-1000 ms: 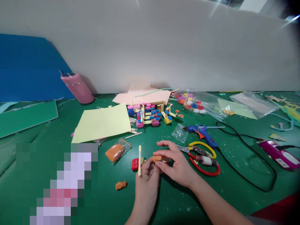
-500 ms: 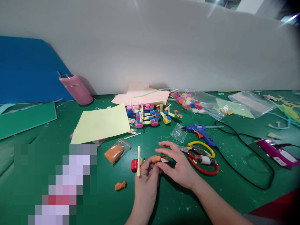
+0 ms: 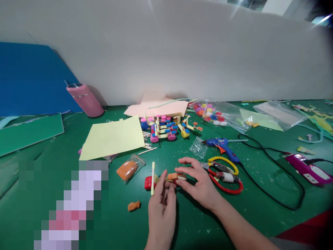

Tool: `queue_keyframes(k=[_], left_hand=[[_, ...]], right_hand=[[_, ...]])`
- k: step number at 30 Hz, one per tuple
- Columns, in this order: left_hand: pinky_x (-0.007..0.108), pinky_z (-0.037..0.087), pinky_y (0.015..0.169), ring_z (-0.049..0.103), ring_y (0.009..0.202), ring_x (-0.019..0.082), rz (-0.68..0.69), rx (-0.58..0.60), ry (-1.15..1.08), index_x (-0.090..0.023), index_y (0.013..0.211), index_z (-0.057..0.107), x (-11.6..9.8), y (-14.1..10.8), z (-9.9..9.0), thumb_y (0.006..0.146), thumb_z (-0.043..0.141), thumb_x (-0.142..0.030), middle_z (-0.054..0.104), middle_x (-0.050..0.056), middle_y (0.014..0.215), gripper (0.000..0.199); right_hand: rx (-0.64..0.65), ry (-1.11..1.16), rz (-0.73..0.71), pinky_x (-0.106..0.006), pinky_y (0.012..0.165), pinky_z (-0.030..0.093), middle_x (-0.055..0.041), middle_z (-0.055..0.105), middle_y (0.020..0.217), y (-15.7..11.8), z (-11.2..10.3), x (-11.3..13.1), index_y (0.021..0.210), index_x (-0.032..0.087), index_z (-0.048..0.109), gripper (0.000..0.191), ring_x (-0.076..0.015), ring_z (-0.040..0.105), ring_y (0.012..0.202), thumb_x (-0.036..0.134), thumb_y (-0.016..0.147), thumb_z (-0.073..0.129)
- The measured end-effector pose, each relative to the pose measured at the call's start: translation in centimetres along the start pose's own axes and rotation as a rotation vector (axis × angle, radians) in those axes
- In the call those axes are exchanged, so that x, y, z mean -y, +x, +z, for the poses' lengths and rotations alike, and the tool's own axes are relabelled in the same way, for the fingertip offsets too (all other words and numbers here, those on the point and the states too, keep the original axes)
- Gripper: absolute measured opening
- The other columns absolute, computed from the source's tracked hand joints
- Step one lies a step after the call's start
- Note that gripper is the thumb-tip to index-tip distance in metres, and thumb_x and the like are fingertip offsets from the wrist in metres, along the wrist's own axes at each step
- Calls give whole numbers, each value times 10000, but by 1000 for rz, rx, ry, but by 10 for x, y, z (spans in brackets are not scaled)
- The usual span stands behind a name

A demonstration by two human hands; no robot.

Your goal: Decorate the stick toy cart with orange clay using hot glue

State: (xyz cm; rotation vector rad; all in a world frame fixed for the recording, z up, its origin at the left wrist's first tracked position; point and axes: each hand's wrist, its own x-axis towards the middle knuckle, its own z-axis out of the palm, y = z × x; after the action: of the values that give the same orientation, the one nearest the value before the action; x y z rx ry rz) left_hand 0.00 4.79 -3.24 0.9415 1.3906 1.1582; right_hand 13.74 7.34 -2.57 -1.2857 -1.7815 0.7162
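Low in the middle is a small model cart with a red wheel block (image 3: 149,183), an upright pale yellow stick (image 3: 153,177) and an orange clay block (image 3: 172,176) at its right part. My left hand (image 3: 162,205) lies against the cart's near side, index finger stretched up and the others loosely bent beside it. From the right, my right hand (image 3: 199,180) pinches the cart's right end by the orange block, between thumb and fingers. My fingers hide part of the cart's underside. A loose lump of orange clay (image 3: 134,206) lies to the left.
Behind stand several finished model carts (image 3: 163,128). Bagged orange clay (image 3: 127,170) and a yellow sheet (image 3: 114,137) lie left. Pliers with red and yellow handles (image 3: 225,177), a blue glue gun (image 3: 223,146) and a corded purple power strip (image 3: 308,168) are right. A pink bottle (image 3: 85,100) stands back left.
My left hand has loosened, its index finger now raised and straightened. My right hand has shifted slightly and its fingers have come down closer around the orange block.
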Motion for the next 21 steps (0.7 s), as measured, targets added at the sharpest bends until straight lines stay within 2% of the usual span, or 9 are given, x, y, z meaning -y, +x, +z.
queue_keyframes(k=[4, 6, 12, 14, 17, 19, 21], left_hand=[[247, 490, 675, 615, 788, 167, 39, -10, 11, -164, 1144, 562, 5, -2, 2, 707, 607, -333, 676, 68, 926, 470], [250, 490, 673, 614, 806, 178, 49, -5, 15, -161, 1151, 557, 7, -3, 2, 705, 614, -321, 676, 71, 921, 477], [230, 450, 564, 570, 663, 144, 11, -10, 3, -169, 1150, 552, 1, -6, 3, 711, 619, -352, 650, 51, 853, 480], [214, 409, 505, 512, 555, 115, -29, -14, -15, -170, 1149, 547, -3, -4, 3, 730, 596, -395, 618, 12, 701, 478], [192, 329, 439, 402, 437, 86, -103, 12, -93, -149, 1136, 543, -9, 1, 7, 775, 532, -440, 456, -66, 451, 464], [180, 285, 416, 354, 415, 67, -145, 33, -181, -134, 1097, 559, -11, 3, 9, 783, 521, -445, 430, -73, 443, 443], [171, 250, 402, 330, 420, 49, -179, 51, -268, -127, 1038, 582, -11, 5, 11, 770, 544, -441, 467, -57, 504, 414]], right_hand=[[-13, -24, -14, -368, 907, 416, -79, 510, 1141, 1, 1, 1, 982, 237, 656, 207, -210, 493, 1076, 264, 785, 599], [-21, -27, -22, -371, 896, 425, -78, 519, 1135, 1, 2, 1, 971, 240, 661, 196, -212, 499, 1069, 258, 787, 594], [-18, -11, -5, -372, 877, 444, -81, 514, 1143, 0, 3, 1, 986, 249, 656, 208, -216, 504, 1063, 254, 789, 590], [-23, -6, -8, -380, 883, 442, -81, 515, 1140, -1, 3, 1, 989, 251, 654, 209, -219, 501, 1069, 259, 790, 592], [-18, -8, -8, -384, 893, 434, -84, 515, 1131, -1, 3, 0, 982, 242, 656, 203, -219, 497, 1073, 256, 788, 594], [-13, -8, -6, -378, 897, 431, -84, 512, 1130, -1, 3, -1, 981, 240, 657, 202, -215, 494, 1075, 242, 790, 590], [-12, -4, -11, -373, 900, 429, -81, 508, 1133, -1, 3, -1, 991, 245, 654, 209, -212, 487, 1082, 230, 795, 582]])
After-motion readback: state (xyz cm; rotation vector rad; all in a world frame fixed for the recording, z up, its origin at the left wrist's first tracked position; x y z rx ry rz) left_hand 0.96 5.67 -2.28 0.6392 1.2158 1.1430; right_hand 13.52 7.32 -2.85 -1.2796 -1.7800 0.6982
